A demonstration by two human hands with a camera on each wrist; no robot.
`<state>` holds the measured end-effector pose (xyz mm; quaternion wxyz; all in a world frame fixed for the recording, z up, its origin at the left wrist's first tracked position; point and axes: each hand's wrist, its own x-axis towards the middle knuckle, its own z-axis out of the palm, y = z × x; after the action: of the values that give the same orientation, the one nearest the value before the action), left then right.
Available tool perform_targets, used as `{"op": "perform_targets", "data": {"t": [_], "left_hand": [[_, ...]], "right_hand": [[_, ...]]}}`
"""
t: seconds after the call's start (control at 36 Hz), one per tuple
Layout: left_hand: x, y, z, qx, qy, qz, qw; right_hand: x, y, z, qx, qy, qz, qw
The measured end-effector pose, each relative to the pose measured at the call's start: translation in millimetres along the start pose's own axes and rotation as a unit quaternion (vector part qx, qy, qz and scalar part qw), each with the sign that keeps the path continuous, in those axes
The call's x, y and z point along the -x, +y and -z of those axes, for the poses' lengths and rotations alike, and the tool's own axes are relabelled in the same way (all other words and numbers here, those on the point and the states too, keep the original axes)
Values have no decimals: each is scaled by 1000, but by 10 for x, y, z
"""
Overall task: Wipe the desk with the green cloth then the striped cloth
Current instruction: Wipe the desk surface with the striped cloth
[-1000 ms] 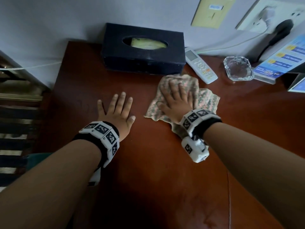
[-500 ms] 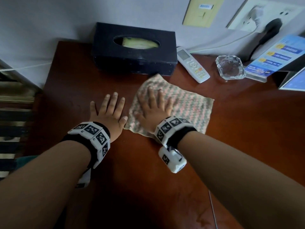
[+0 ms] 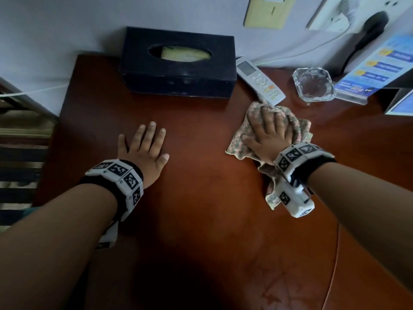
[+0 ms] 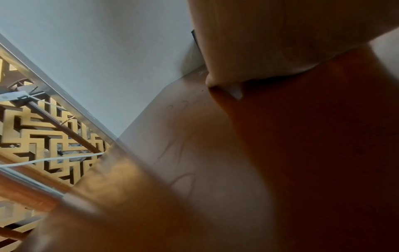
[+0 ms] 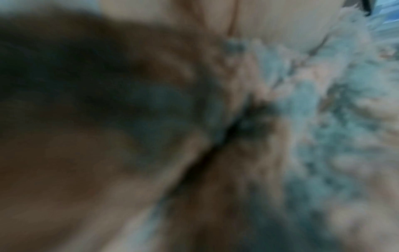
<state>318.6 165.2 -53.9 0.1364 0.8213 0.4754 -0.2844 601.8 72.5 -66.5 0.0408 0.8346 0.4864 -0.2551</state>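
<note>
Flat-fingered, our right hand (image 3: pixel 269 136) pressed the seemingly striped, bunched cloth (image 3: pixel 299 128); even pressure would clean the red-brown wooden desk (image 3: pixel 201 220) best, left hand (image 3: pixel 145 151) splayed empty.

Both my forearms reach forward, bare, with marker-tagged bands round the wrists. My left hand (image 3: pixel 146 151) lies flat, palm down, fingers straight and slightly spread, thumb out to the side. My right hand (image 3: pixel 269 136) is palm down too, fingers straight and close together, pressing down. Right wrist view is just blur; left wrist view shows only the underside of the hand.
</note>
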Motion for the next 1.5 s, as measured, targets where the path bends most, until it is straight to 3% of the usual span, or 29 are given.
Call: {"op": "perform_targets", "data": {"t": [0.11, 0.31, 0.58, 0.75, 0.97, 1.14, 1.36, 1.5], "left_hand": [[-2, 5, 5, 2, -4, 2, 1000], [12, 9, 14, 7, -1, 0, 1000], [-6, 3, 3, 18, 16, 2, 1000], [3, 12, 17, 20, 9, 3, 1000], [88, 134, 169, -34, 3, 27, 999], [409, 200, 20, -27, 13, -38, 999], [666, 295, -332, 7, -4, -77, 997], [647, 330, -354, -7, -16, -66, 998]], "right_hand": [[141, -128, -115, 12, 5, 0, 1000], [600, -372, -377, 39, -29, 73, 996], [1255, -1180, -900, 68, -76, 184, 978], [1206, -1073, -876, 68, -79, 195, 975], [920, -525, -645, -10, -33, 76, 997], [672, -201, -355, -46, -25, -17, 998], [741, -312, -430, -27, 9, -41, 999], [1130, -504, -732, -16, 3, 23, 1000]]}}
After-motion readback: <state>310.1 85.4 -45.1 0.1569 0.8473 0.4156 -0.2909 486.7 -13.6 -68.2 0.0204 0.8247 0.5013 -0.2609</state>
